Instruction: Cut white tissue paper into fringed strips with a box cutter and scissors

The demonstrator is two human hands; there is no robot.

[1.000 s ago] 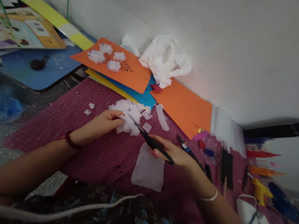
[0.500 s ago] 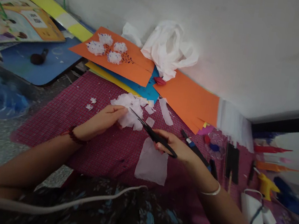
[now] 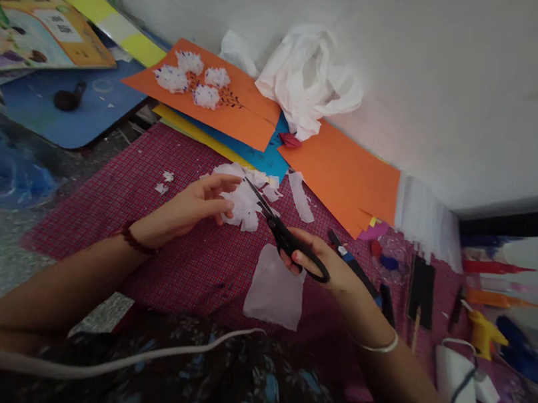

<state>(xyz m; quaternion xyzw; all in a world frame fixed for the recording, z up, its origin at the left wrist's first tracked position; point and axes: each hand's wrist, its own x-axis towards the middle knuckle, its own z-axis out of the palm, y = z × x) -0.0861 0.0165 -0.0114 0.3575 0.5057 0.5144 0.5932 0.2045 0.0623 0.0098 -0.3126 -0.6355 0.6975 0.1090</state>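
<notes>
Left hand (image 3: 192,207) pinching a fluffy white paper tuft (image 3: 243,201) between thumb and fingertips, other fingers loosely spread, palm turned toward the middle of the red checked cloth (image 3: 95,216). Right hand (image 3: 322,270) closed through the loops of black scissors (image 3: 284,234), blades slightly parted, tips reaching into the tuft's right side.

To cut well, probably best: short snips only, blade tips kept shallow in the fringe, tuft turned by the left fingers rather than the scissors, pinch kept clear of the cutting line.

Scissors' long axis on a diagonal, handles low and right near the body, tips pointing up and left toward the far left of the cloth. Tuft itself near the cloth's middle, toward its far edge, no clear long axis.

Around the tuft, loose white paper scraps (image 3: 165,181) to its left and a white strip (image 3: 300,198) to its right. Just below the right hand, a flat pale tissue sheet (image 3: 276,288). Beyond the cloth's far edge, orange card with three white paper flowers (image 3: 205,87), blue and yellow sheets under it, a second orange sheet (image 3: 343,175) to the right, a crumpled white plastic bag (image 3: 307,79) against the wall. Along the right edge, pens, dark strips and a yellow glue gun (image 3: 482,331). At the far left, a picture book (image 3: 25,40) on a blue board.
</notes>
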